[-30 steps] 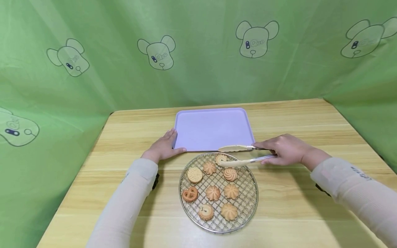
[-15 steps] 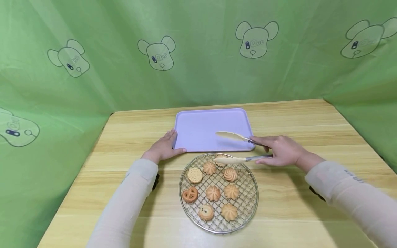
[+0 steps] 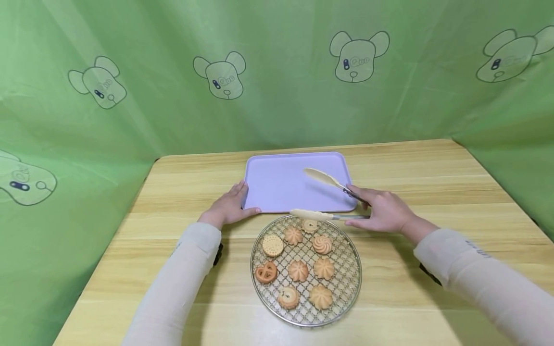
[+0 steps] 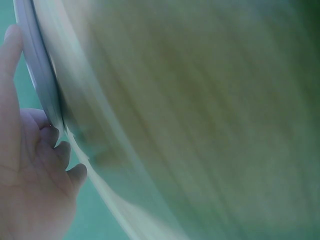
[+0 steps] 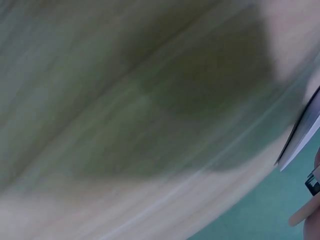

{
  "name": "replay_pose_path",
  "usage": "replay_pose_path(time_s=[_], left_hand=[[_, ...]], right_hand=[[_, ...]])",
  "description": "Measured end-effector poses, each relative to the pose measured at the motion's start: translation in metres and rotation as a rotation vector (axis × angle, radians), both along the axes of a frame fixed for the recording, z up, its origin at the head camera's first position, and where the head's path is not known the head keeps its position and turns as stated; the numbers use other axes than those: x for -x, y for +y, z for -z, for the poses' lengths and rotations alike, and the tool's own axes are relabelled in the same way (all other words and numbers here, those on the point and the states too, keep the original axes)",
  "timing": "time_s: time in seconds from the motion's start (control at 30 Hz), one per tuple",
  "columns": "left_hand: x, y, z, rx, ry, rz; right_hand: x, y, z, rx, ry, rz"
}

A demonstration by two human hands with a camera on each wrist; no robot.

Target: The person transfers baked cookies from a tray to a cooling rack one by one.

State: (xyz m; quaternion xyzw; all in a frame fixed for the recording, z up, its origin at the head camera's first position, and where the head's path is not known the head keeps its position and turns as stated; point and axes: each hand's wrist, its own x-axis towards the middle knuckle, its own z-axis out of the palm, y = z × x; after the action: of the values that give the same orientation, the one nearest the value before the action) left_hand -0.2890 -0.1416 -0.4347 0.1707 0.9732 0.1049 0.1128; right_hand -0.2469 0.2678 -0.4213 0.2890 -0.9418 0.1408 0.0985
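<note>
My left hand (image 3: 226, 205) rests at the near left corner of a purple tray (image 3: 272, 180), thumb along the front edge and fingers against the left side. My right hand (image 3: 385, 210) grips a pair of tongs (image 3: 311, 215) with cream tips and metal arms. The tongs are spread wide, with nothing between their tips. One tip overlaps the tray in the head view; the other overlaps the gap between tray and rack. A round wire rack (image 3: 346, 283) bears several cookies, among them a pretzel-shaped cookie (image 3: 266, 272), a swirled cookie (image 3: 322, 244) and a ring-shaped cookie (image 3: 309, 226).
Tray and rack lie on a light wooden table (image 3: 173, 192), the rack nearer me. Behind and at both sides hangs a green curtain (image 3: 277, 120) with bear-head prints. Both wrist views show mostly blurred table surface.
My right hand has moved left and slightly away from me, and the tongs have spread wider. The upper tip has swung over the tray. My left hand, tray and cookies have stayed in place.
</note>
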Motion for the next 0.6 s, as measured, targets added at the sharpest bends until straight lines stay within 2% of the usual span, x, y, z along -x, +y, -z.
replay_pose_path(time_s=[0.27,0.6], left_hand=[[0.0,0.0,0.0,0.001,0.004,0.006],[0.001,0.001,0.001,0.008,0.008,0.004]], right_hand=[[0.001,-0.013,0.002,0.082,-0.057,0.131],[0.003,-0.023,0.006,0.119,-0.088,0.265]])
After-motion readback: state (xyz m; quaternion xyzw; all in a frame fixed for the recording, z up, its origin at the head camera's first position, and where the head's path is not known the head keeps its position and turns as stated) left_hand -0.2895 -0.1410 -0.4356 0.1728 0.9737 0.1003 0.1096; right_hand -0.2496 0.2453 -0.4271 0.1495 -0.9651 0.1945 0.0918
